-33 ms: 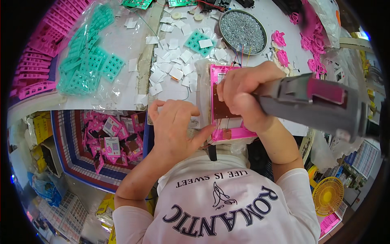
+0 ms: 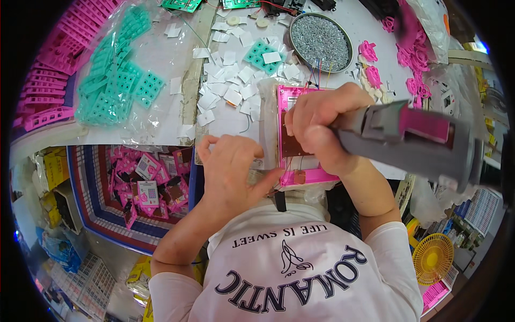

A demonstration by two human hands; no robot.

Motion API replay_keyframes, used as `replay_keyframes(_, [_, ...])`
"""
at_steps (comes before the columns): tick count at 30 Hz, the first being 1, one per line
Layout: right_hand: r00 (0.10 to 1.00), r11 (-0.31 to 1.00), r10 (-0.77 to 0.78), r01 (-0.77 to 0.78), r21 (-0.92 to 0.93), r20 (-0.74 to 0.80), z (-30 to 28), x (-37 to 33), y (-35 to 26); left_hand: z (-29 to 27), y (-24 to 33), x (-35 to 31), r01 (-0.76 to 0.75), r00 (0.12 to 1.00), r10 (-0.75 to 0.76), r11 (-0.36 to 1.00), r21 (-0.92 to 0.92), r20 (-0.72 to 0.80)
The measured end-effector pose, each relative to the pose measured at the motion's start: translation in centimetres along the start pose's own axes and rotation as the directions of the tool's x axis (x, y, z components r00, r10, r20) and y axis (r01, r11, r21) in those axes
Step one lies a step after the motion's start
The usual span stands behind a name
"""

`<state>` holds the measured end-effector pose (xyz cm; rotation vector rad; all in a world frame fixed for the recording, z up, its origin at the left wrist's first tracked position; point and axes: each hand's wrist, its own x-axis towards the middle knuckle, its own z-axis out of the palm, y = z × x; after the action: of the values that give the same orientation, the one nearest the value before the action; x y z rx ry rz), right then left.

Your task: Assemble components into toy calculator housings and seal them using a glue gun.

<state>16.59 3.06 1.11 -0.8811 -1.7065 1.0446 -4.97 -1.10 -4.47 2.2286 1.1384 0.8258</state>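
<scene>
My right hand (image 2: 324,129) is wrapped round the front end of a grey electric screwdriver (image 2: 397,140), whose body stretches out to the right. Its tip is hidden behind my fingers, over a pink plastic housing (image 2: 314,178). Inside the housing lies a brown circuit board (image 2: 290,146) with thin wires. My left hand (image 2: 229,167) hovers at the housing's left side, its fingers apart and loosely bent. The left thumb reaches the housing's lower left edge and appears to touch it.
Screws fill a round metal dish (image 2: 352,47) behind the housing. White paper pieces (image 2: 217,88), teal button pads (image 2: 115,83) and pink parts (image 2: 373,77) lie on the table. A striped bin (image 2: 91,201) of pink assembled units (image 2: 148,193) stands lower left. A yellow fan (image 2: 433,259) is lower right.
My right hand and the screwdriver have shifted very slightly, the tool's rear end tilting a little lower. The left hand has dipped by a hair.
</scene>
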Motion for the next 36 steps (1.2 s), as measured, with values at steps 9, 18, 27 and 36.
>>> replay_keyframes(9, [0.986,0.934,-0.058,0.109,0.340,-0.156,1.5,-0.2,1.6,0.9,1.3,-2.6,-0.045,0.946,0.082,0.991,-0.125,0.314])
replay_keyframes(18, [0.923,0.966,-0.158,0.217,0.137,-0.350,-5.8,-0.4,-1.9,-1.2,0.3,4.7,-0.025,0.998,0.028,0.998,0.055,-0.060])
replay_keyframes(27, [0.788,0.890,-0.249,-0.042,-0.453,-0.563,-6.2,-6.1,-2.6,1.0,3.8,1.7,-0.277,0.924,0.276,0.960,-0.035,0.266])
replay_keyframes(36, [0.912,0.926,0.372,-0.353,-0.130,0.170,-2.5,-6.9,0.4,0.8,3.5,3.5,-0.065,0.973,0.120,0.962,-0.263,0.196])
